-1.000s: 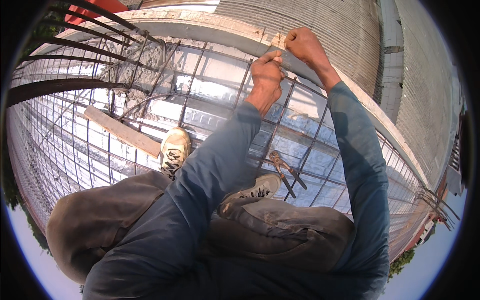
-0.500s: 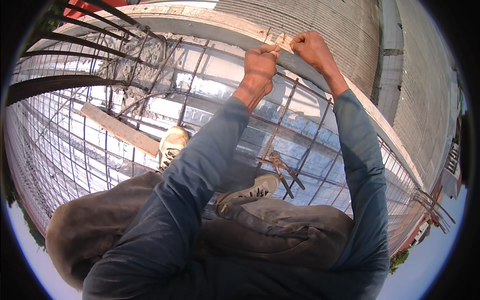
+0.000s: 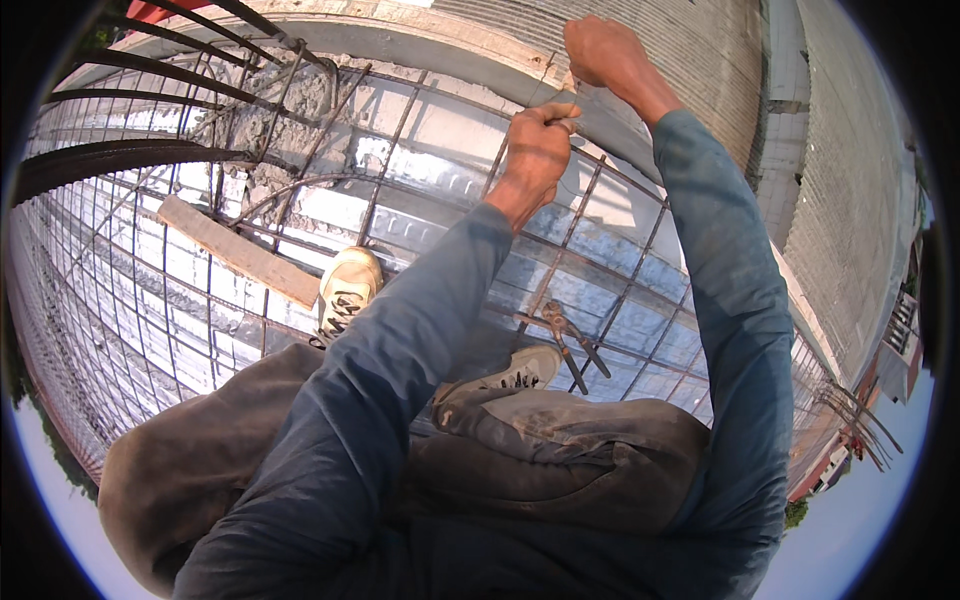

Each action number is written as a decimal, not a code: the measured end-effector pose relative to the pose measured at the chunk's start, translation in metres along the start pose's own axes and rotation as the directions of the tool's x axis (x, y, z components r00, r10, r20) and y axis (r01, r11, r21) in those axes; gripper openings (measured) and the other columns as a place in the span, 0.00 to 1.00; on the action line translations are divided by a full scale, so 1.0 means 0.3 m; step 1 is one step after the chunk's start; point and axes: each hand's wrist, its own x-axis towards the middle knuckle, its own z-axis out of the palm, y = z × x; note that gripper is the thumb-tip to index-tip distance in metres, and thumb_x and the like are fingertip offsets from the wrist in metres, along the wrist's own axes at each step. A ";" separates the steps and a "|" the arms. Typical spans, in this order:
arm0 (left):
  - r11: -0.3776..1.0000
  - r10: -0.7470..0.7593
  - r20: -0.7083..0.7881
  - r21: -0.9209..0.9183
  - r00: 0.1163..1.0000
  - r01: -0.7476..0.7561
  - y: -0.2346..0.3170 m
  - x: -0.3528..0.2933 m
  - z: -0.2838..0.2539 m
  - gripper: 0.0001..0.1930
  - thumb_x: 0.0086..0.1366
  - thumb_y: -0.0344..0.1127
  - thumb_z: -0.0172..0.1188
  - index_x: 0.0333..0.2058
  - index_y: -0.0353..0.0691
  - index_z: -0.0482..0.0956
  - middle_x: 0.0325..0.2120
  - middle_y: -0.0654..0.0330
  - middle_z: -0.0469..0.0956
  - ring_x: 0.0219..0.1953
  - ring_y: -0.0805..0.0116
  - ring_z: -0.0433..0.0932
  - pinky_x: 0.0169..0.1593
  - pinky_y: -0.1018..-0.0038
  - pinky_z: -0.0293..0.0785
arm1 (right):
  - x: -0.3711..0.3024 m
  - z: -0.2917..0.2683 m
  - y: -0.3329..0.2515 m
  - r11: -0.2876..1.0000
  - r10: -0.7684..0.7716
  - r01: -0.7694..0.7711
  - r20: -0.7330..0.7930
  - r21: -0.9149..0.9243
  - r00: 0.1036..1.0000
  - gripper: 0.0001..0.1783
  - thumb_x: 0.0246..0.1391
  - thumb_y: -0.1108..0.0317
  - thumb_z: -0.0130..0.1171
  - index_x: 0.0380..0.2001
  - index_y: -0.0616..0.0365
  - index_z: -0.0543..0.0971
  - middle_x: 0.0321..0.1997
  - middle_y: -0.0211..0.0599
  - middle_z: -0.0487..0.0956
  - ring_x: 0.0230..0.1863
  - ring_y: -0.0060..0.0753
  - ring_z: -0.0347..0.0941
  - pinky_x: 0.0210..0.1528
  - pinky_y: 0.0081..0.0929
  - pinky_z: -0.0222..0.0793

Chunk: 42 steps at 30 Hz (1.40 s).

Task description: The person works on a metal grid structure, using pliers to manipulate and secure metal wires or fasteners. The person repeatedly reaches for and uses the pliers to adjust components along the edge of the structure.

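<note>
My left hand is closed in a pinch on a thin tie wire, beside the outer bar of the rebar mesh. Farther up and to the right, over the timber edge, my right hand makes a fist. A fine strand seems to run between the two hands; its end in the right fist is hidden. A pair of end-cutting pincers with worn handles lies on the mesh by my right shoe, jaws pointing away from me.
Thick bent rebars jut in from the left above rough concrete. A wooden board lies on the mesh beside my left shoe. Shiny metal decking sits under the bars. Beyond the timber edge spreads a corrugated roof; bar ends stick out at right.
My right hand has moved up and away from my left hand, closing into a fist. The left hand has shifted slightly down and right. The pincers stay in place.
</note>
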 end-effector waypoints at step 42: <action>0.943 -0.175 0.221 -0.243 0.959 0.228 0.007 0.200 -0.161 0.21 0.78 0.22 0.47 0.68 0.26 0.66 0.36 0.65 0.74 0.24 0.85 0.60 0.22 0.88 0.56 | -0.253 0.214 -0.027 0.716 0.393 -0.139 -0.230 0.684 0.890 0.11 0.52 0.68 0.65 0.32 0.66 0.87 0.41 0.64 0.84 0.44 0.62 0.83 0.49 0.52 0.79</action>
